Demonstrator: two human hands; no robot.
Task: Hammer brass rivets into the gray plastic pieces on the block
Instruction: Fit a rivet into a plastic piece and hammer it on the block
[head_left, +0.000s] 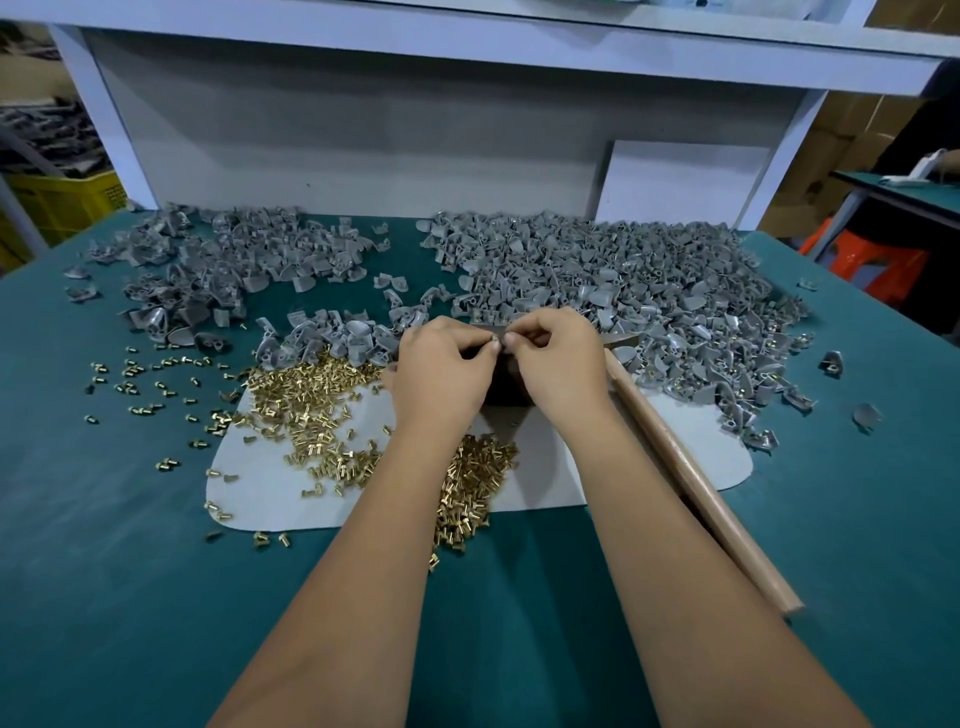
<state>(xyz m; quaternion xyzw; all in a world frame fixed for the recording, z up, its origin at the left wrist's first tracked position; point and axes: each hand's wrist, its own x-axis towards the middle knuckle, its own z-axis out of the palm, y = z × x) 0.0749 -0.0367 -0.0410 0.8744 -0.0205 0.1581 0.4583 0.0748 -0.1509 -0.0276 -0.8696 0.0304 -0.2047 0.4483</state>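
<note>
My left hand (441, 374) and my right hand (558, 364) meet fingertip to fingertip over a dark block (506, 387), which they mostly hide. Between the fingertips sits a small gray piece (497, 343), pinched from both sides; whether a rivet is in it I cannot tell. Loose brass rivets (311, 405) lie heaped on a pale mat (270, 493) to the left and under my left forearm. Gray plastic pieces form a large pile (623, 291) at the back right and another pile (208, 270) at the back left. A wooden hammer handle (691, 467) lies along my right forearm.
The bench has a teal cover (104, 571) with stray rivets scattered at the left. A white upright panel (363, 130) closes the back. An orange stool (872, 265) and a neighbouring table stand at the right, a yellow crate (62, 202) at the left.
</note>
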